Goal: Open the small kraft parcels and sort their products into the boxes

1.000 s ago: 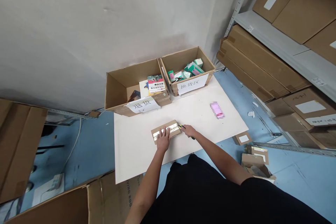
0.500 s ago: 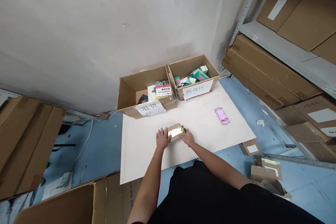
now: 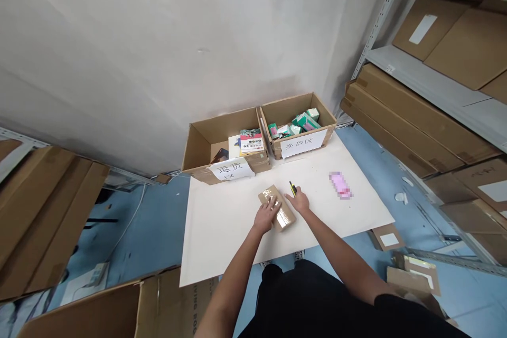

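A small brown cardboard box (image 3: 284, 216) wrapped in shiny clear tape lies slantwise on the white tabletop (image 3: 222, 222). My left hand (image 3: 268, 214) is laid over its left side, fingers across the top, holding it against the table. Just right of the box, my right hand (image 3: 299, 200) is closed around a yellow-and-black utility knife (image 3: 293, 188), which points away from me. The knife is apart from the box, and its blade is too small to make out. A blurred pink item (image 3: 340, 185) lies farther right on the table.
Two open cartons stand along the table's back: the left carton (image 3: 198, 171) contains books (image 3: 252, 141), the right carton (image 3: 277, 152) small green-and-white boxes (image 3: 307, 121). Shelving (image 3: 415, 71) with cartons rises at right. A large open carton (image 3: 170, 301) sits at the near left.
The small box has been turned from lying crosswise to slanting, and sits farther right in view. My left hand moved onto its top. My right hand came away from its end with the knife.
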A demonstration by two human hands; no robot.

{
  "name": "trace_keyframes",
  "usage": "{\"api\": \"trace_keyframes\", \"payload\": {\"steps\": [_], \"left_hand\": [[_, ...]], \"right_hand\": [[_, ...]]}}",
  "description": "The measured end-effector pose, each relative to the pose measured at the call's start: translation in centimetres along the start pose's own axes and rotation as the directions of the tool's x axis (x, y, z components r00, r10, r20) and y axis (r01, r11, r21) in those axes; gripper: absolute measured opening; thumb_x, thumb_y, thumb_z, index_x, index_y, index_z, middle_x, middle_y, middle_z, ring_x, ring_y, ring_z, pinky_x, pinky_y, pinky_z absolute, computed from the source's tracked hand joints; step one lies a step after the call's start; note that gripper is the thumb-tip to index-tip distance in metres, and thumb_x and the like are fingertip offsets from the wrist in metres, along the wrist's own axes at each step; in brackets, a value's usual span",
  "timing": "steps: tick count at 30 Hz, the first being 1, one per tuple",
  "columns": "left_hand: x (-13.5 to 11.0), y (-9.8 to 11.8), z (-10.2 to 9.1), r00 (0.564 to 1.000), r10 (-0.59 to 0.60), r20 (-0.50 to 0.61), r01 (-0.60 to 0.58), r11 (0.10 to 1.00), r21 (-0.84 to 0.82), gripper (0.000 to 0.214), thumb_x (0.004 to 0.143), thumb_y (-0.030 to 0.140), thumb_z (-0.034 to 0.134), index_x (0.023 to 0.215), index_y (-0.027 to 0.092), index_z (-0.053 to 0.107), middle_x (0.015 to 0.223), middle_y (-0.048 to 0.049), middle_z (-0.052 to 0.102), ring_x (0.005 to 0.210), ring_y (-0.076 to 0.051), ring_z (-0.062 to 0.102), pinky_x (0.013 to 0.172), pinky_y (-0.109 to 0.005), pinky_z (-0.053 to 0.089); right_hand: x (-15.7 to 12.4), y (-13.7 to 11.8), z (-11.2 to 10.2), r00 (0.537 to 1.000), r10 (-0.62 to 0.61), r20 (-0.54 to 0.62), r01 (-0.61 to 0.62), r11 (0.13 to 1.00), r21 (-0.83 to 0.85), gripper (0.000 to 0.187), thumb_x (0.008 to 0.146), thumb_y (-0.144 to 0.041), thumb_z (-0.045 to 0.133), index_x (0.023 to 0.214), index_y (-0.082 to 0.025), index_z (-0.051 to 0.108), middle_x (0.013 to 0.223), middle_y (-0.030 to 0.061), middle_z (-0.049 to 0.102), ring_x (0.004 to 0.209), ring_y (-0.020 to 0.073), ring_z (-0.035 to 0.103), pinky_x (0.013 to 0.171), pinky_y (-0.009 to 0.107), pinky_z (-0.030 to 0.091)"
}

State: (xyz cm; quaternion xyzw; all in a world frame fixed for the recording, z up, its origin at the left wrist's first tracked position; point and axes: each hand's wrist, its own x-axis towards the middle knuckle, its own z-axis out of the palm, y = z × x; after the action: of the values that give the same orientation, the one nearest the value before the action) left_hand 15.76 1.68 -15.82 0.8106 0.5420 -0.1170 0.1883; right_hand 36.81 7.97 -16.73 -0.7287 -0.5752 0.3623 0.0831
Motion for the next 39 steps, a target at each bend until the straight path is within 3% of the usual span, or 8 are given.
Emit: {"api": "trace_keyframes", "payload": {"steps": [3, 6, 10, 13, 20, 29, 36, 39], "left_hand": [[1.9, -0.9, -0.3, 0.991, 0.062, 0.122, -0.063, 0.998, 0.005, 0.124, 0.068, 0.027, 0.092, 0.169, 0.032, 0.021, 0.179, -0.0122, 0.011, 0.165, -0.039, 0.009, 0.125, -0.049, 0.032], [2.2, -0.2, 1.2, 0.994, -0.077, 0.076, 0.077, 0.997, 0.005, 0.126, 0.066, 0.041, 0.094, 0.169, 0.029, 0.023, 0.178, -0.0153, 0.017, 0.163, -0.041, 0.016, 0.122, -0.050, 0.037], [1.1, 2.8, 4.2, 0.936, -0.334, -0.108, 0.338, 0.941, 0.024, 0.094, 0.089, 0.055, 0.074, 0.166, 0.018, 0.035, 0.170, -0.0261, 0.031, 0.152, -0.048, 0.035, 0.118, -0.060, 0.038], [0.2, 4.1, 5.3, 0.923, -0.348, -0.167, 0.360, 0.932, 0.048, 0.068, 0.102, 0.045, 0.056, 0.164, 0.024, 0.040, 0.166, -0.0248, 0.039, 0.146, -0.044, 0.043, 0.115, -0.062, 0.040], [0.2, 3.0, 4.9, 0.935, -0.305, -0.184, 0.320, 0.946, 0.060, 0.058, 0.106, 0.037, 0.044, 0.163, 0.026, 0.043, 0.164, -0.0230, 0.044, 0.156, -0.042, 0.033, 0.116, -0.062, 0.041], [0.5, 2.8, 5.0, 0.938, -0.289, -0.191, 0.308, 0.948, 0.081, 0.059, 0.105, 0.038, 0.047, 0.163, 0.025, 0.044, 0.161, -0.0226, 0.047, 0.154, -0.041, 0.037, 0.117, -0.059, 0.042], [0.3, 3.7, 3.2, 0.934, -0.335, -0.124, 0.339, 0.941, 0.012, 0.061, 0.103, 0.038, 0.053, 0.163, 0.027, 0.043, 0.163, -0.0203, 0.044, 0.156, -0.041, 0.031, 0.120, -0.057, 0.038], [0.7, 3.3, 1.3, 0.941, -0.330, -0.080, 0.329, 0.944, -0.017, 0.057, 0.104, 0.048, 0.051, 0.158, 0.029, 0.050, 0.155, -0.0195, 0.051, 0.149, -0.039, 0.040, 0.115, -0.053, 0.043]], "right_hand": [[-3.4, 4.1, 1.5, 0.989, 0.020, 0.147, -0.018, 1.000, -0.016, 0.058, 0.085, -0.066, 0.075, 0.116, -0.021, 0.057, 0.110, 0.0127, 0.077, 0.102, 0.0309, 0.074, 0.070, 0.030, 0.045], [-4.1, 5.3, 2.5, 0.988, 0.076, 0.137, -0.078, 0.997, 0.008, 0.055, 0.085, -0.063, 0.077, 0.116, -0.022, 0.057, 0.111, 0.0125, 0.076, 0.104, 0.0306, 0.074, 0.072, 0.030, 0.046], [-0.5, 3.0, 1.0, 0.991, 0.132, 0.019, -0.132, 0.991, 0.036, 0.054, 0.087, -0.059, 0.077, 0.119, -0.022, 0.054, 0.109, 0.0122, 0.076, 0.102, 0.0293, 0.073, 0.072, 0.029, 0.047], [1.9, 2.2, -1.2, 0.991, 0.136, -0.003, -0.134, 0.982, 0.136, 0.034, 0.101, -0.051, 0.063, 0.115, -0.022, 0.055, 0.101, 0.0098, 0.075, 0.093, 0.0246, 0.074, 0.070, 0.027, 0.048], [-0.7, 7.5, -2.1, 0.955, 0.010, 0.296, -0.146, 0.885, 0.442, 0.031, 0.109, -0.050, 0.048, 0.094, -0.023, 0.052, 0.056, -0.0073, 0.056, 0.042, 0.0126, 0.058, 0.049, 0.020, 0.041], [-0.7, 6.8, -1.9, 0.934, -0.077, 0.350, -0.092, 0.893, 0.441, 0.031, 0.108, -0.046, 0.052, 0.087, -0.023, 0.050, 0.053, -0.0088, 0.052, 0.036, 0.0100, 0.050, 0.045, 0.019, 0.038], [-3.0, 9.2, -2.9, 0.881, 0.027, 0.472, -0.213, 0.914, 0.345, 0.033, 0.101, -0.054, 0.063, 0.098, -0.022, 0.061, 0.058, -0.0062, 0.059, 0.041, 0.0113, 0.055, 0.048, 0.020, 0.044], [-4.2, 10.6, -2.4, 0.909, 0.092, 0.406, -0.259, 0.888, 0.380, 0.036, 0.102, -0.058, 0.060, 0.101, -0.022, 0.061, 0.063, -0.0049, 0.063, 0.047, 0.0124, 0.061, 0.051, 0.019, 0.047]]}}
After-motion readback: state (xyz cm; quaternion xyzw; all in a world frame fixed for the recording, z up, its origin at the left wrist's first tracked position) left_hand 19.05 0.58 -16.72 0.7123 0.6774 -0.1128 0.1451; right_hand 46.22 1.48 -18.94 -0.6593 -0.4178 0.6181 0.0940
